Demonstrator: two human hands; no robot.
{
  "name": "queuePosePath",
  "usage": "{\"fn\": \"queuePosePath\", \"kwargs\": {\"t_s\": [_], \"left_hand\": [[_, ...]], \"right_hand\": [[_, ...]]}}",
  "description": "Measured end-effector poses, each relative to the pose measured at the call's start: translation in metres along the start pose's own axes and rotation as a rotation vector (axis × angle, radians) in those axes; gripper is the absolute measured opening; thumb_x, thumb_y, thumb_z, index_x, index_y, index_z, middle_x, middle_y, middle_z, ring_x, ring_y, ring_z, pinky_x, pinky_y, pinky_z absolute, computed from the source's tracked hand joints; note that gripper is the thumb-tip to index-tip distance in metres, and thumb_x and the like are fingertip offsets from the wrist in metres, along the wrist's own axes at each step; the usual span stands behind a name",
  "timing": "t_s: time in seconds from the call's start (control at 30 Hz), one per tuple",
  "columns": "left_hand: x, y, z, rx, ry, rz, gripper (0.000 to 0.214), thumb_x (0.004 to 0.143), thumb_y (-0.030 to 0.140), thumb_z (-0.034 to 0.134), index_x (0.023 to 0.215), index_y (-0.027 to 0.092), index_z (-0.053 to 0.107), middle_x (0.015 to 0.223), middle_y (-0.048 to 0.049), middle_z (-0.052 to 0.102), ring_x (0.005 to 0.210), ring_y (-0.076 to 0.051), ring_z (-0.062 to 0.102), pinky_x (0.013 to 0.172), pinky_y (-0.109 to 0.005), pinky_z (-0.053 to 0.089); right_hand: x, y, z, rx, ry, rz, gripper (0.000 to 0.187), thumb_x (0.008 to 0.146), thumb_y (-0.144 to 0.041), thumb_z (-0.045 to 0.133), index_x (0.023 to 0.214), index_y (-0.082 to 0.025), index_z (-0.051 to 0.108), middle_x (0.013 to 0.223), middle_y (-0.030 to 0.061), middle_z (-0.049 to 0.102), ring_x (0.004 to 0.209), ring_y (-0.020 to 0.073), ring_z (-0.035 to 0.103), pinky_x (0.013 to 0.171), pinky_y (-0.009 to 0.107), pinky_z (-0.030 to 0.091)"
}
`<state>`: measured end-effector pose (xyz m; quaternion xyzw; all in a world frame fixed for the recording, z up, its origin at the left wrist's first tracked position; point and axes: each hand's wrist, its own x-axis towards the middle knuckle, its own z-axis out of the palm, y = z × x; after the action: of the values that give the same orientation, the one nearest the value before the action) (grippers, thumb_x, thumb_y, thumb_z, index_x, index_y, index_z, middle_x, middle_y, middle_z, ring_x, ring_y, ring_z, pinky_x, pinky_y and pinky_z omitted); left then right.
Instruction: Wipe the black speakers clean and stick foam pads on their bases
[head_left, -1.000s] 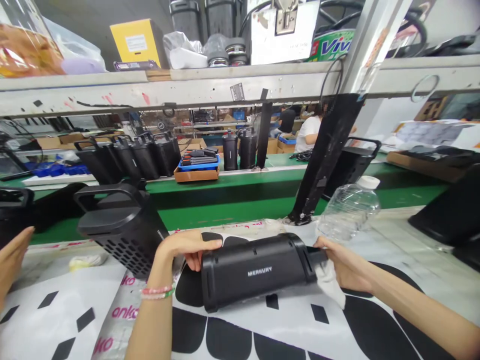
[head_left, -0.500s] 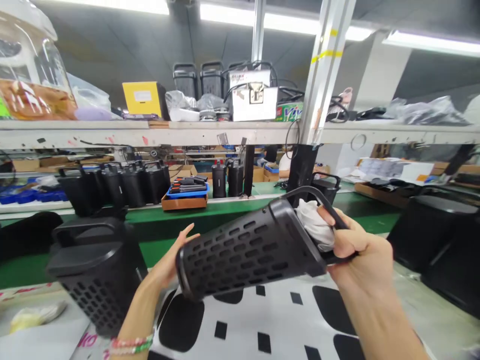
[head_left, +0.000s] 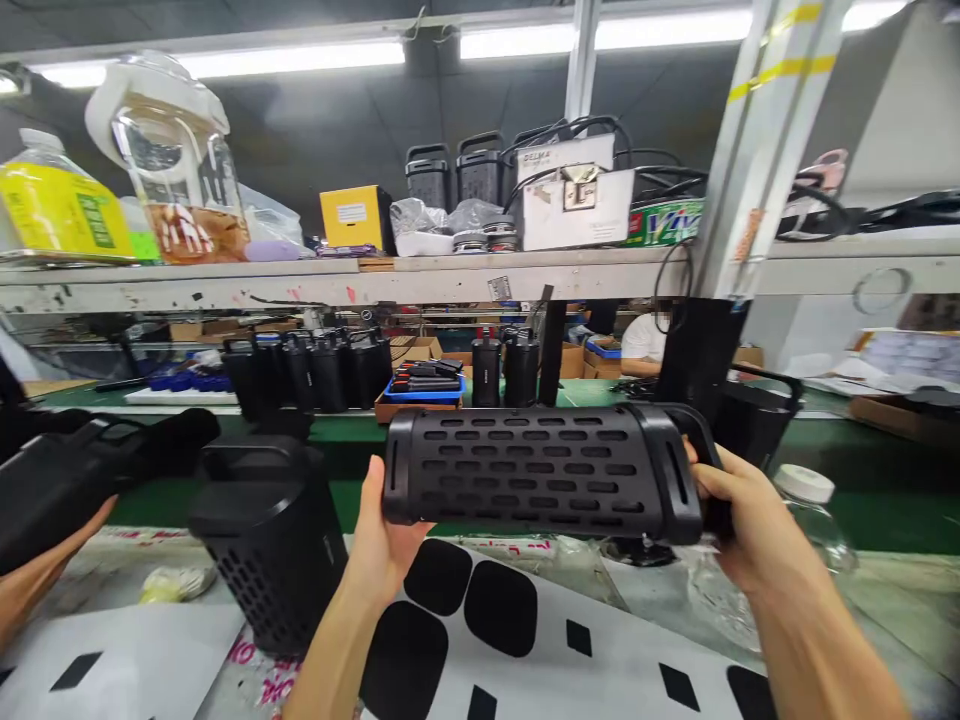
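black speaker (head_left: pixel 540 478) is held up level above the printed mat (head_left: pixel 600 660), grille side twd the cam. L end is cupped by the left hand (head_left: pixel 386 545) (thumb up, fingers half curled round it), and R end is gripped by the right hand (head_left: pixel 750 525), fully closed. Plastic bottle (head_left: pixel 817 510) is seen just behind that wrist.

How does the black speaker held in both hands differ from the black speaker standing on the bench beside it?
The held speaker lies level in the air between the left hand and right hand; the standing speaker sits upright on the bench. The held speaker shows long slots; the standing speaker shows smaller holes. Both are black perforated plastic.
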<state>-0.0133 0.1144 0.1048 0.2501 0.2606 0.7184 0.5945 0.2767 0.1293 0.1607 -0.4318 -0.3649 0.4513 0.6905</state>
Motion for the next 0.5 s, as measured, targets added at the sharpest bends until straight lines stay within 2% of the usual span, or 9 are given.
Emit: {"fn": "queuePosePath", "kwargs": {"t_s": [0.13,0.3,0.43,0.5], "left_hand": [[0.000,0.008,-0.014,0.090,0.028,0.026,0.055,0.091,0.062,0.044,0.139,0.036,0.052,0.122,0.0038,0.071,0.139,-0.031,0.044,0.107,-0.047,0.047],[-0.006,0.011,-0.014,0.313,0.043,0.002,0.062,0.085,0.071,0.046,0.134,0.035,0.057,0.121,0.0032,0.071,0.137,-0.034,0.045,0.101,-0.045,0.053],[-0.010,0.010,-0.011,0.276,0.057,-0.006,0.061,0.083,0.068,0.053,0.131,0.031,0.061,0.126,0.0012,0.069,0.140,-0.036,0.041,0.103,-0.046,0.051],[-0.015,0.031,-0.023,0.195,0.075,0.007,0.055,0.084,0.063,0.054,0.128,0.031,0.063,0.129,0.0019,0.067,0.140,-0.034,0.040,0.103,-0.045,0.051]], "right_hand": [[0.012,0.008,0.001,-0.083,-0.035,0.115,0.026,0.037,-0.016,0.065,0.056,-0.020,0.048,0.050,-0.0073,0.041,0.042,0.0071,0.036,0.036,0.019,0.028],[0.021,0.019,0.003,-0.030,-0.083,0.175,0.020,0.038,-0.013,0.062,0.055,-0.020,0.055,0.049,-0.0056,0.046,0.041,0.0089,0.041,0.039,0.022,0.031],[0.029,0.029,0.001,0.008,-0.117,0.243,0.022,0.038,-0.011,0.064,0.056,-0.021,0.056,0.049,-0.0043,0.050,0.040,0.0114,0.044,0.039,0.025,0.033],[0.031,0.033,0.002,0.028,-0.119,0.272,0.022,0.040,-0.010,0.063,0.058,-0.021,0.056,0.050,-0.0037,0.052,0.040,0.0121,0.046,0.040,0.025,0.034]]}}
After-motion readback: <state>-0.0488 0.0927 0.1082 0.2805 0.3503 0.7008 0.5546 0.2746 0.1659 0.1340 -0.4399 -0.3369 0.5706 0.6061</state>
